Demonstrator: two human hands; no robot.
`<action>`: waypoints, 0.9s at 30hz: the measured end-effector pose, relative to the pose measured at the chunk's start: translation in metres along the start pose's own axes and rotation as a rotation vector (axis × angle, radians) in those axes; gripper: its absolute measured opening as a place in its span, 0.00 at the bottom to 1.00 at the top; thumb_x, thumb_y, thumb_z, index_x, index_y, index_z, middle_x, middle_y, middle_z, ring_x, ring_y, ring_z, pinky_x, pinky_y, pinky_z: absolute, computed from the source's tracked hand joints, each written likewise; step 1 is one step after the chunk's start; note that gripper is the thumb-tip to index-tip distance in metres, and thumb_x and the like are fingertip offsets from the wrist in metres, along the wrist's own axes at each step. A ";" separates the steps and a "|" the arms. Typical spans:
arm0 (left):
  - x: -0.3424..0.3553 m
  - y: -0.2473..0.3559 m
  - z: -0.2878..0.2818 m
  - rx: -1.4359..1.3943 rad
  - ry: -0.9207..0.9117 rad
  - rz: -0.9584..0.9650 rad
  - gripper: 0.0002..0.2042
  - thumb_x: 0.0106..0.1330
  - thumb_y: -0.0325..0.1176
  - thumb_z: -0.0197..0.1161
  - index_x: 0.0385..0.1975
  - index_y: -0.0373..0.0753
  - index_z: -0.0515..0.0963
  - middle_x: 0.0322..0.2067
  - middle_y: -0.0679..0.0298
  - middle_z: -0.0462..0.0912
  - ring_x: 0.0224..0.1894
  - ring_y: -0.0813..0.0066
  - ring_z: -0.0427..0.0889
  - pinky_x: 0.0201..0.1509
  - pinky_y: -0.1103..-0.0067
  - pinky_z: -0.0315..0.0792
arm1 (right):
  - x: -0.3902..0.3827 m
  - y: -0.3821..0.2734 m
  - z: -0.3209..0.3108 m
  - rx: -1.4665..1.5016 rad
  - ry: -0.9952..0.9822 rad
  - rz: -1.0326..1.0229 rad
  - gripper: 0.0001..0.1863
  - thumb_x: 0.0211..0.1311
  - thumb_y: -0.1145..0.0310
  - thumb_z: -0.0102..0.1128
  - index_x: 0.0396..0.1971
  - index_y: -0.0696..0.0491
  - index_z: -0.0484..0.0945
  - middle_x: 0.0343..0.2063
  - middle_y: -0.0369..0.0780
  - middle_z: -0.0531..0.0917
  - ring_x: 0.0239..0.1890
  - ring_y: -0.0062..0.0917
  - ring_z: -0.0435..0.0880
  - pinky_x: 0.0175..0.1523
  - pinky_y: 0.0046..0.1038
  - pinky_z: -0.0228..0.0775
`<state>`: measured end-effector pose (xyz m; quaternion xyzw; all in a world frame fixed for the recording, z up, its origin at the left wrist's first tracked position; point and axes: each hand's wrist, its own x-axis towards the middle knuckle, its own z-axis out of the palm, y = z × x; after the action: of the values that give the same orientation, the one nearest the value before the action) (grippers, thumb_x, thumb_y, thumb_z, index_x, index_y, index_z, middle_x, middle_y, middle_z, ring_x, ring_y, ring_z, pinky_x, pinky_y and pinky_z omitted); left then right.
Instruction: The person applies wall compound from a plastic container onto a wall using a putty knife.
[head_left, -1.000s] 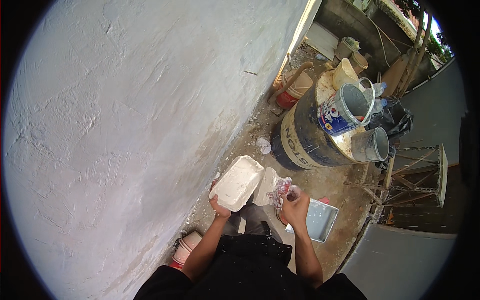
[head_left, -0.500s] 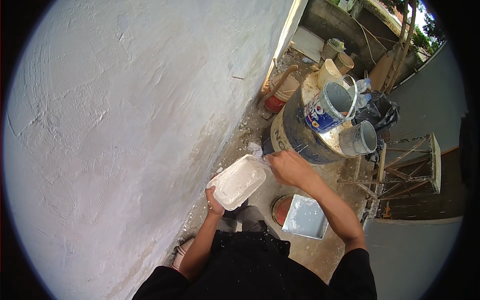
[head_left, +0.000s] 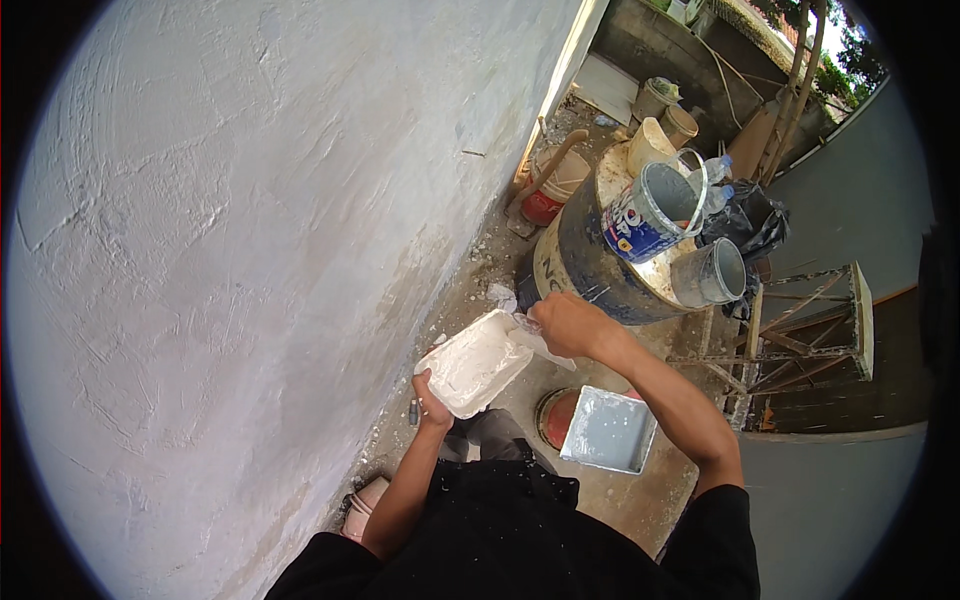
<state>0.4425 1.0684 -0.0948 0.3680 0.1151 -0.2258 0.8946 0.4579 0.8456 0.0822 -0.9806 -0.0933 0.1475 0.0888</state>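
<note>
A white rectangular tub (head_left: pixel 472 372), smeared inside with pale putty, is tilted in front of my body. My left hand (head_left: pixel 430 400) grips its near left side, with the thumb over the rim. Fingers closed, my right hand (head_left: pixel 572 326) holds a flat, pale putty scraper (head_left: pixel 546 348) at the tub's right rim. The scraper's wide blade shows below the fist; its handle is mostly hidden by the fingers. I cannot tell whether the blade touches the rim.
A rough white plastered wall (head_left: pixel 250 250) fills the left. Ahead stands a dark drum (head_left: pixel 572 255) bearing a blue-and-white bucket (head_left: pixel 640 225) and a grey pail (head_left: pixel 708 275). A square grey tray (head_left: pixel 610 435) rests beside a reddish round bucket (head_left: pixel 556 415). Metal trestle (head_left: pixel 810 330) to the right.
The scraper's blade has turned into sight below my right hand, beside the tub's rim. My left hand keeps its hold on the tub. The whole view has shifted slightly.
</note>
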 end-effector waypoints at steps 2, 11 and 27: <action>-0.001 0.000 0.004 -0.009 0.013 -0.021 0.31 0.58 0.48 0.37 0.57 0.32 0.61 0.56 0.51 0.67 0.58 0.58 0.67 0.63 0.69 0.59 | 0.004 0.007 -0.001 0.065 -0.081 0.033 0.06 0.38 0.78 0.53 0.21 0.62 0.77 0.22 0.52 0.78 0.31 0.48 0.79 0.40 0.39 0.71; 0.007 -0.015 -0.004 0.005 0.059 0.001 0.29 0.59 0.43 0.37 0.54 0.28 0.64 0.53 0.50 0.70 0.56 0.59 0.69 0.62 0.72 0.60 | 0.008 0.032 0.001 0.220 -0.244 0.011 0.09 0.44 0.73 0.57 0.23 0.64 0.77 0.23 0.55 0.79 0.30 0.47 0.79 0.36 0.37 0.71; 0.014 -0.019 -0.016 0.001 0.147 -0.087 0.28 0.59 0.45 0.41 0.50 0.25 0.67 0.49 0.50 0.73 0.51 0.60 0.74 0.57 0.73 0.65 | 0.000 0.093 0.060 1.075 -0.601 0.062 0.16 0.48 0.79 0.52 0.40 0.64 0.77 0.30 0.32 0.81 0.29 0.13 0.75 0.35 0.18 0.67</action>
<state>0.4449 1.0633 -0.1235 0.3789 0.1960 -0.2368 0.8729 0.4541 0.7641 0.0069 -0.7164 0.0016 0.4463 0.5363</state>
